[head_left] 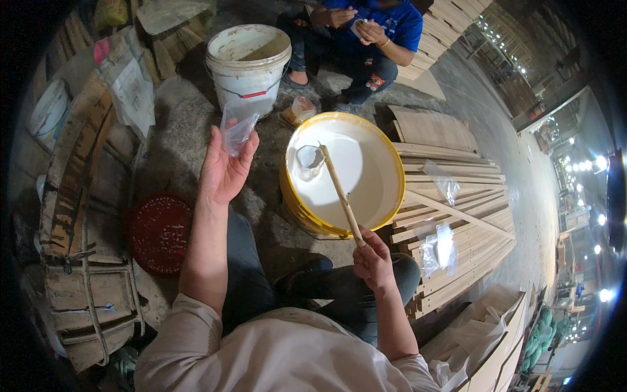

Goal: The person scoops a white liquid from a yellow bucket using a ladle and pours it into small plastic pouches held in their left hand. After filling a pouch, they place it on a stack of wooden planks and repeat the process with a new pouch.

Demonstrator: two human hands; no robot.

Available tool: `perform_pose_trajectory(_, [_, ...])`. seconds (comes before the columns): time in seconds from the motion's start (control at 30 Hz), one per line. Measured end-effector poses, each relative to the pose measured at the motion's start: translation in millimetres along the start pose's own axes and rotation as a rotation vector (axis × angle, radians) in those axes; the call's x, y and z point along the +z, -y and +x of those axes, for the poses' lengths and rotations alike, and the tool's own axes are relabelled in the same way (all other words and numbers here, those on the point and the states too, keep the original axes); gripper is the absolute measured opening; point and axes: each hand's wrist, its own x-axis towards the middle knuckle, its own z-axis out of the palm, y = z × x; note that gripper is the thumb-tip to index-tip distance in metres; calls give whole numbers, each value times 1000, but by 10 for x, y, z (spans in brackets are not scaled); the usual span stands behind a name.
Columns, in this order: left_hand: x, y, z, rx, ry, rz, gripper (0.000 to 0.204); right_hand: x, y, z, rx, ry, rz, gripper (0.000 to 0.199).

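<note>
My left hand (226,171) is raised to the left of the yellow-rimmed bucket (285,189), gripping a thin clear plastic bag (239,128) between thumb and fingers. White, thick-looking liquid (366,163) fills much of that bucket. In my right hand (373,260), by the near rim, is the lower end of a long wooden handle (339,189). It slants over the liquid to a small round cup (309,157), coated white, at its far end, so the whole looks like a ladle. The cup rests at or just above the surface; I cannot tell which.
A white bucket (230,75) with a red-gripped handle stands beyond. A co-worker in blue (403,26) sits at the far side, holding something small. Wooden slats (457,215) with clear bags (439,248) lie right; a dark red lid (160,234) and a wooden frame (72,176) are left.
</note>
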Motion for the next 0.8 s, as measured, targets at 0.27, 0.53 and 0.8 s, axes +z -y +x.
perform_pose_trajectory(0.27, [-7, -4, -21, -8, 3, -16, 39, 119, 89, 205, -30, 13, -134, 28])
perform_pose_trajectory(0.53, [-16, 5, -12, -24, 44, -20, 40, 158, 135, 131, -42, 50, 2, 30])
perform_pose_trajectory(0.8, [-1, -16, -1, -33, 59, -57, 40, 268, -442, -113, -99, -88, -7, 34])
